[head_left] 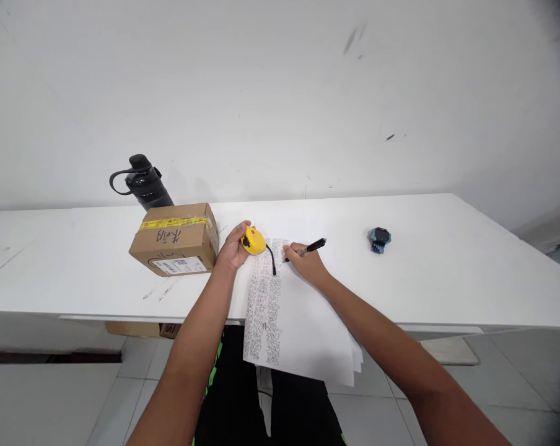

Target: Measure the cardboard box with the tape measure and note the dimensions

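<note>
My left hand (233, 249) is closed around a yellow tape measure (253, 241), whose black wrist strap (271, 260) dangles over the paper. In my right hand (305, 262) is a black pen (313, 246), its tip end down at the upper part of the sheet. Under both hands lies a stack of white paper (312, 334), with columns of dense handwriting along its left side and a bare right side. The lower end of the stack hangs past the table's front edge. My right fingers hide the pen's tip.
A taped cardboard box (178, 241) sits left of my left hand, with a black bottle (146, 183) behind it. Off to the right, a blue watch (380, 238) lies on the white table (447, 266). A wall (280, 99) closes off the back.
</note>
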{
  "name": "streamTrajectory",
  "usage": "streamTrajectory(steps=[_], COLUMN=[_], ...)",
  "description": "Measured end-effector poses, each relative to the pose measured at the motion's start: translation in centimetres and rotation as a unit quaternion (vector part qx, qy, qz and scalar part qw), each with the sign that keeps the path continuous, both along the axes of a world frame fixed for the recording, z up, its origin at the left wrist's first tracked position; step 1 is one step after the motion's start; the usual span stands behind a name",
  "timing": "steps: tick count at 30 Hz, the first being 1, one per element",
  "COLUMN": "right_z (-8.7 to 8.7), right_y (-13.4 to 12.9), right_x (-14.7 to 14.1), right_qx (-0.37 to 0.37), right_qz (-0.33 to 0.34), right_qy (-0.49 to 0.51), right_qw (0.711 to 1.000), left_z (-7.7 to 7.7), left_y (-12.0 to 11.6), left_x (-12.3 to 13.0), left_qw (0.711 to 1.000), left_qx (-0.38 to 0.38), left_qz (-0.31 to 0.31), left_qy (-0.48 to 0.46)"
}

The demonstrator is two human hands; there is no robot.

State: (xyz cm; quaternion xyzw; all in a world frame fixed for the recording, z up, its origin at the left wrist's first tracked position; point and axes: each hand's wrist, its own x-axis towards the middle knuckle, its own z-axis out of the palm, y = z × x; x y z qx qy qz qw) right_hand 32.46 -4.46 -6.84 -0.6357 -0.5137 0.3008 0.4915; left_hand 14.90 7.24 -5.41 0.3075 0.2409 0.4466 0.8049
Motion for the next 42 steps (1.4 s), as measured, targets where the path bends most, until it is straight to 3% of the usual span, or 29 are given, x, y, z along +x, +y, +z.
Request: streamTrajectory(steps=[11,23,28,33,42], right_z=[0.12,0.15,0.09,0.18,0.20], right_y=[-0.13,-0.26,-0.22,-0.20,-0.27], right_x=[-0.11,-0.13,-0.04,0.04,0.07], right_qx=[0.012,0.005,0.006,-0.003,0.000], right_qz=[-0.035,0.014,-0.040,-0.007,-0.023], right_qy=[-0.004,0.004,0.002,0.000,-0.001], right_qw=[0.999,1.000,0.999,1.000,1.000], left_z=[0.00,-0.08,-0.01,-0.11,-0.44], left_y=[0.08,0.16,0.08,0.05,0.30], left_x=[-0.02,0.03,0.02,0.07,0.19], left_qw=[1.000,1.000,1.000,1.000,1.000], left_qx=[-0.003,0.002,-0.005,0.004,-0.007], left_qz=[-0.010,-0.009,-0.012,-0.009,-0.011], left_qy=[-0.005,-0.005,-0.007,-0.007,-0.013])
